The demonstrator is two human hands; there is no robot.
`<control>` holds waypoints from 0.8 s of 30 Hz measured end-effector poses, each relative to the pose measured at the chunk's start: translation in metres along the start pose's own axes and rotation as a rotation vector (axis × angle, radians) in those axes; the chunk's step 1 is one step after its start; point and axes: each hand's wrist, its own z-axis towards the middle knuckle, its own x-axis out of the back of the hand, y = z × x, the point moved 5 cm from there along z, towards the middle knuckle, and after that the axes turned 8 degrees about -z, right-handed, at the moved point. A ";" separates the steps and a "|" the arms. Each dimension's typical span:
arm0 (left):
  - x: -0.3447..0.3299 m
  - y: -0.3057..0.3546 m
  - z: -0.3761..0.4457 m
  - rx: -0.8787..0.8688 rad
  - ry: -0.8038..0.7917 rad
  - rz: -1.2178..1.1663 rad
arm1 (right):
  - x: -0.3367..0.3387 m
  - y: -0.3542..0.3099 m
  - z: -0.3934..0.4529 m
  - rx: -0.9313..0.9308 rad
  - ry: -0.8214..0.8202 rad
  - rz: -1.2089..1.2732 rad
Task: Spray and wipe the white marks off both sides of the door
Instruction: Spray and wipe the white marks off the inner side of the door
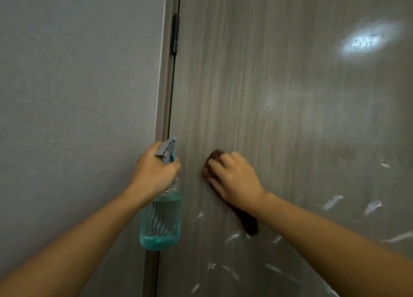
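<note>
The left hand has its grip wrapped around the neck of the bottle, fingers curled under the grey trigger head. You can't really see whether a finger is on the trigger, since the hand covers that part. The bottle is clear ribbed plastic with teal liquid, hanging upright just beside the door's hinge edge, in front of the frame. Whether it touches the door is hard to tell.

The right hand lies flat-ish on the cloth, pressing it against the door. Fingers are bent only slightly over the top of it, so it's more a press than a pinch. The cloth is dark brownish-red; most of it is hidden under the hand and wrist, with just a bit poking out above the fingertips and a tail hanging down below the wrist. The hand is a bit blurred too.

The door is grey wood-grain and fills the right side. The white marks are scattered across the lower part, below and to the right of the cloth, some running off the bottom and right edges. Higher up there's a bright glare patch, and hazy smears around it, but I can't tell if those are wet or just reflections.

A dark hinge sits near the top, and the grey wall takes up the left.
</note>
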 end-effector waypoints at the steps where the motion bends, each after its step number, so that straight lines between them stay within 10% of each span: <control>1: 0.003 -0.004 -0.004 0.000 0.012 -0.007 | -0.009 -0.017 -0.007 0.081 -0.069 0.030; 9: 0.018 -0.013 -0.019 -0.015 0.036 -0.012 | -0.008 -0.008 0.046 -0.112 -0.013 0.023; 15: 0.006 -0.006 -0.023 -0.029 0.028 0.003 | -0.034 -0.055 0.010 0.122 -0.162 0.053; 24: -0.065 0.016 -0.050 -0.031 -0.133 -0.097 | 0.056 0.029 -0.067 -0.442 -0.058 0.287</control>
